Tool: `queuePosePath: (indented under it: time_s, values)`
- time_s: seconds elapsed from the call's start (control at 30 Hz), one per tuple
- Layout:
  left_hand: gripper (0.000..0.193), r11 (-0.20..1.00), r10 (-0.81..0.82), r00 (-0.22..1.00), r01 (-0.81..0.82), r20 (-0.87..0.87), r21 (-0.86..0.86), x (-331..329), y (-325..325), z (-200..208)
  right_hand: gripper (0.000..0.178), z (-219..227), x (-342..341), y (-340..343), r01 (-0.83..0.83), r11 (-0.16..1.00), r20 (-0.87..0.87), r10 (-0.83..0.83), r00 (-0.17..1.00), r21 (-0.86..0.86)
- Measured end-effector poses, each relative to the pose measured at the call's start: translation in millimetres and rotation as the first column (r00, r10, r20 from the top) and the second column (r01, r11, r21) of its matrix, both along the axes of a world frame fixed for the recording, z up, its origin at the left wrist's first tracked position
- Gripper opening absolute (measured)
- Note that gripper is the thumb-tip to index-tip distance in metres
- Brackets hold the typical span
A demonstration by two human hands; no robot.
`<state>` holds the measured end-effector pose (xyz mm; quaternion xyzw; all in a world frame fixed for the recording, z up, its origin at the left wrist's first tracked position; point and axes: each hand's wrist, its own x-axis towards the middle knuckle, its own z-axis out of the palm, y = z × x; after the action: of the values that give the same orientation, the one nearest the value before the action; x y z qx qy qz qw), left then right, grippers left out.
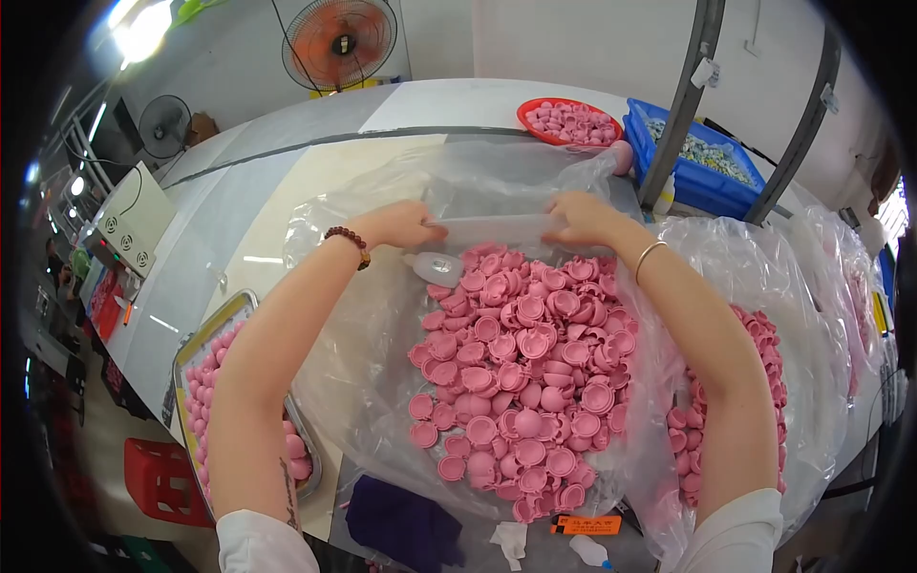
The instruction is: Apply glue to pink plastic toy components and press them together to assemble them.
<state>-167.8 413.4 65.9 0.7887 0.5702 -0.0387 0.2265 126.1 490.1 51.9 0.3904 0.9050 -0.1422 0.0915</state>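
Note:
My left hand (pixel 409 223), with a beaded bracelet at the wrist, is closed on one side of a large clear plastic bag (pixel 334 205). My right hand (pixel 581 220) pinches the same bag further right. A folded strip of its film is stretched between the two hands. Just nearer to me, a heap of pink hollow plastic half-shells (pixel 530 368) lies on the clear film; some show their open side, others their round back. A whitish translucent squeeze bottle (pixel 437 268) with a narrow tip lies beside the heap, below my left hand.
A metal tray (pixel 310 425) of pink balls sits left, partly behind my left arm. Another clear bag (pixel 735 258) with pink parts is right. At the back stand a red basin (pixel 535 128) and blue crate (pixel 702 196). Dark cloth (pixel 401 523) and an orange-handled tool (pixel 586 525) lie near me.

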Motion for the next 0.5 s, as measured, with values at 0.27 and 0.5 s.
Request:
queuePosePath:
  time_s: [0.27,0.5]
  values:
    - [0.026,0.956,-0.179,0.938,0.094,0.298,0.279,6,-23,22,0.043,1,19,10,-0.192,0.952,-0.254,0.252,0.934,0.239]
    - [0.019,0.928,-0.230,0.942,0.136,0.245,0.346,34,-55,65,0.073,22,-2,-7,0.148,0.712,-0.387,-0.531,0.754,-0.687]
